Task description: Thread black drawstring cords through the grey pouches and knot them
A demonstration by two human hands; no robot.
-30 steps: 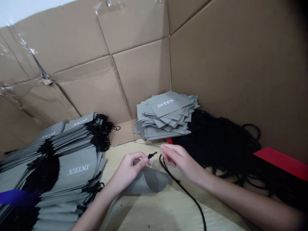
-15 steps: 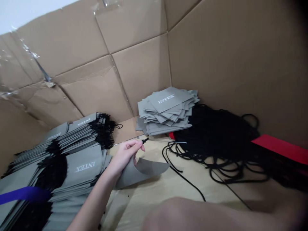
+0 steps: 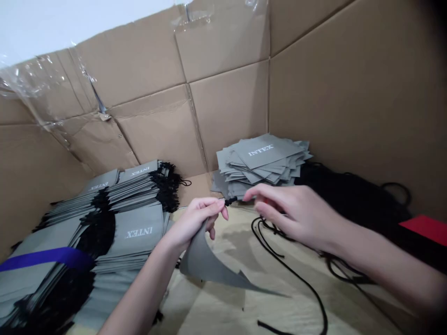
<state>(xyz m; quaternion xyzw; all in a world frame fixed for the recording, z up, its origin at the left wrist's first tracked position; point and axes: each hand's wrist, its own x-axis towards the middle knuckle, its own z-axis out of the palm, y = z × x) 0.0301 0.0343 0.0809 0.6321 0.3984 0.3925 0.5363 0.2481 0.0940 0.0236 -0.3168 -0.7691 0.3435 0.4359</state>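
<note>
My left hand point(image 3: 197, 221) pinches the top edge of a grey fabric pouch point(image 3: 209, 263), which hangs lifted off the table. A small black cord knot point(image 3: 230, 201) sticks out beside its fingertips. My right hand point(image 3: 293, 211) is just to the right, fingers loosely curled, its fingertips reaching toward the knot. A loose black cord point(image 3: 296, 274) runs over the table under the right hand. Whether the right fingers grip the cord is hidden.
Stacks of grey INTEX pouches with black cords point(image 3: 115, 218) lie at the left, one bound by a purple band point(image 3: 45, 257). A pile of flat grey pouches point(image 3: 261, 160) sits at the back. A heap of black cords point(image 3: 356, 200) and a red item point(image 3: 424, 228) lie right. Cardboard walls point(image 3: 349, 93) enclose everything.
My right hand came back in from the lower edge to beside the knot. The left hand has raised the pouch off the table. The view shifted so things sit further right.
</note>
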